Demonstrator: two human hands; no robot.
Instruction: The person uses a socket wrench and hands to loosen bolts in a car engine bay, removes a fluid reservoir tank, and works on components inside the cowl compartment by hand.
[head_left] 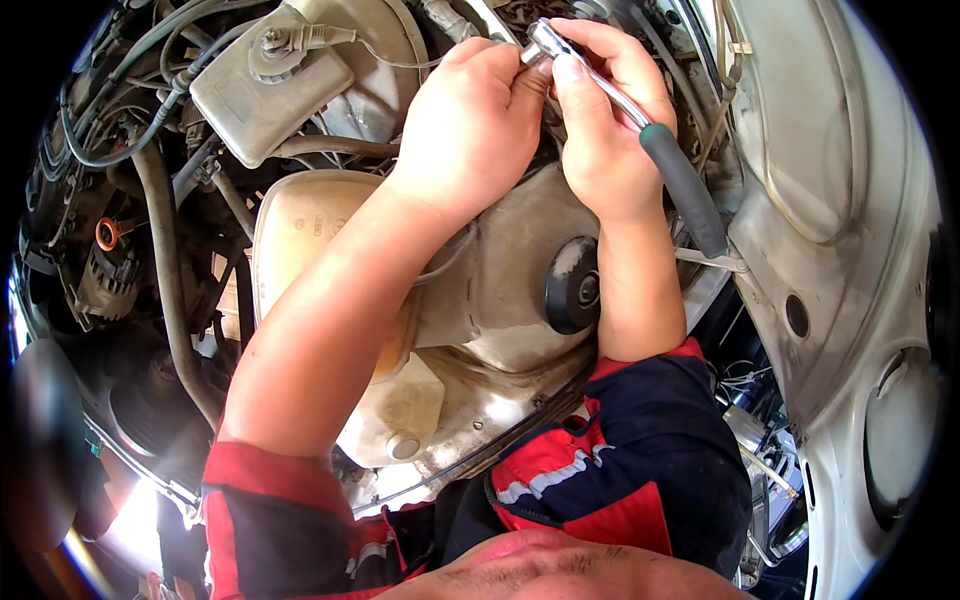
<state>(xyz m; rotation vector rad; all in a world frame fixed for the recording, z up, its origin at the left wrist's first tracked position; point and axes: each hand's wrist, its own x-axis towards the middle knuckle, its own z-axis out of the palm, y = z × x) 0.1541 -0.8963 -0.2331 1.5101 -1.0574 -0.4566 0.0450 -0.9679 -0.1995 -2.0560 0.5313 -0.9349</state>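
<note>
Right hand (615, 150)'s clamped on the ratchet (683, 190), up over the engine bay (530, 345); left hand (465, 130)'s by the socket (531, 56), can't tell its grip. Tank (310, 215) and capped bottle (395, 412) nearby, contents unclear.

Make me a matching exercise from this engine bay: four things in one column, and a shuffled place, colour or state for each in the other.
Things:
1. Ratchet wrench
2. Brake fluid reservoir
3. Ring-shaped handle
4. Round strut mount

Descriptions:
A. Orange
B. Black with a pale worn patch
C. Held in the right hand
D. Connector plugged into its cap

Pairs: 1-C, 2-D, 3-A, 4-B
</note>
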